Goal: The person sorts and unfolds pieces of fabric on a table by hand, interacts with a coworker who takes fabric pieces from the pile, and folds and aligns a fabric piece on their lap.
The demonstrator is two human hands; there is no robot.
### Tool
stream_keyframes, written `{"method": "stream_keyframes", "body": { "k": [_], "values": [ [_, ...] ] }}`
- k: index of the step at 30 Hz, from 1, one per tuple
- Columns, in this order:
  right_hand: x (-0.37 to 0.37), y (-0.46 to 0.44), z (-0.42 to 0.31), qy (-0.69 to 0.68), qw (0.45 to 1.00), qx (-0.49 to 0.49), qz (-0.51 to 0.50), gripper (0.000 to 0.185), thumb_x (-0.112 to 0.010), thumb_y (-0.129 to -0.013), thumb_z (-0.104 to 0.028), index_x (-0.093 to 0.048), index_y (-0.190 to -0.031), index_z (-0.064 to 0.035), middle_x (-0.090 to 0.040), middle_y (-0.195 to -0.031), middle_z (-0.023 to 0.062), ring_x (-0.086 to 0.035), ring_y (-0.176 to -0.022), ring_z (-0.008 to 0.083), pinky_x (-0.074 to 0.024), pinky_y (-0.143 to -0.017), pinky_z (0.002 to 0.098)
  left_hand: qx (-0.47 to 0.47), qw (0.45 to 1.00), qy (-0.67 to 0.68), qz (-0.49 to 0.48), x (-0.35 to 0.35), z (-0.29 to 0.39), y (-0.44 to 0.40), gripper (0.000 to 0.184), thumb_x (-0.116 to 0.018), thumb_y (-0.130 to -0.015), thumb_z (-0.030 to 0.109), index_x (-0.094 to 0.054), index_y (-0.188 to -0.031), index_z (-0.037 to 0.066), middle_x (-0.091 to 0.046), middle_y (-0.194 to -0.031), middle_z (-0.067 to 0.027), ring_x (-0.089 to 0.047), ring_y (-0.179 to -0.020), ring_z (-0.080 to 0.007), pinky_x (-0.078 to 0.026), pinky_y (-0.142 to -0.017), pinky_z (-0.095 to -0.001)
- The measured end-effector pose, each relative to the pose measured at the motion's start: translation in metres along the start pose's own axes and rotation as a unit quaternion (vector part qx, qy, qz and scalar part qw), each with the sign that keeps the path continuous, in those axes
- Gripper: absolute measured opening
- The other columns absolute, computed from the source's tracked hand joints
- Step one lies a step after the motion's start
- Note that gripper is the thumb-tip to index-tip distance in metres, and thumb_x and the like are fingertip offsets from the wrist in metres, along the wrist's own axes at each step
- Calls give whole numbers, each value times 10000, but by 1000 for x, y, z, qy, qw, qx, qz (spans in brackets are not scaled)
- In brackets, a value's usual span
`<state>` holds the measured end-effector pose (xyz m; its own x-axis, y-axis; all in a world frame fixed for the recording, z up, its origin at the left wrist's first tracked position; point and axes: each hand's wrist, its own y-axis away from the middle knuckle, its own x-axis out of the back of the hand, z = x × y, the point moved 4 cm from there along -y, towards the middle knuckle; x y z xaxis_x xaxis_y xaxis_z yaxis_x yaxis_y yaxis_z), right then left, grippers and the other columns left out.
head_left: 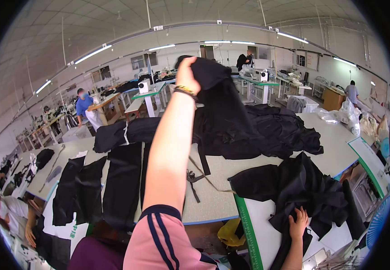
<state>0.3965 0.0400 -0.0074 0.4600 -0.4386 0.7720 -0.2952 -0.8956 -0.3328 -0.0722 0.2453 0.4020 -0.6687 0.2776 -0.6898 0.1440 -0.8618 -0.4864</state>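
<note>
My left hand [187,77] is raised at arm's length over the table, its fingers closed on a piece of black fabric [231,108]. The fabric hangs down towards a heap of black cloth [276,130] on the table. At the lower right, my right hand [298,222] lies with fingers apart on a crumpled black fabric pile [307,184], touching its near side. Part of this pile rests on the sewing-machine table [258,208] with a green edge. Black cut panels [122,184] lie flat to the left of my raised arm.
The pale worktable [215,204] spans the front. A rolled black bundle [143,130] is tied with a white strip. A blue fan [379,220] stands at the right edge. Co-workers sit close at left, and a person in blue [83,107] stands further back.
</note>
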Motion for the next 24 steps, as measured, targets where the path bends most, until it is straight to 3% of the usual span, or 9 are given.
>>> {"method": "stream_keyframes", "body": {
  "k": [5,12,16,24],
  "values": [
    [0,0,-2,0,1000,-3,-5,448,-670,-761,-172,-555,-1187,-101,-426,-1389,144,-315,-1326,334,-183,-1107,465,-108,992,-18,70,65,82,8,144,-648,-746,192,-622,-827,75,-662,-844,-80,-644,-801,-274,-527,-790,-419],
    [-1,-1,0,2,1000,-1,1,454,-674,-757,-172,-555,-1190,-104,-430,-1385,143,-318,-1323,335,-188,-1104,469,-163,974,-57,146,129,154,17,122,-652,-739,149,-568,-820,115,-618,-821,-39,-626,-773,-249,-531,-748,-412],
    [-3,-1,3,5,1000,1,3,460,-677,-756,-177,-554,-1193,-104,-430,-1384,145,-318,-1322,337,-191,-1102,473,-175,969,-57,163,141,160,26,187,-652,-738,134,-525,-876,127,-583,-839,-28,-615,-782,-234,-529,-740,-410],
    [-1,2,1,1,1000,0,-2,462,-680,-754,-181,-556,-1193,-103,-431,-1384,148,-317,-1325,339,-183,-1108,470,-95,984,-44,142,129,114,17,128,-647,-763,205,-630,-782,80,-674,-803,-69,-652,-759,-256,-534,-764,-390]
  ]
}}
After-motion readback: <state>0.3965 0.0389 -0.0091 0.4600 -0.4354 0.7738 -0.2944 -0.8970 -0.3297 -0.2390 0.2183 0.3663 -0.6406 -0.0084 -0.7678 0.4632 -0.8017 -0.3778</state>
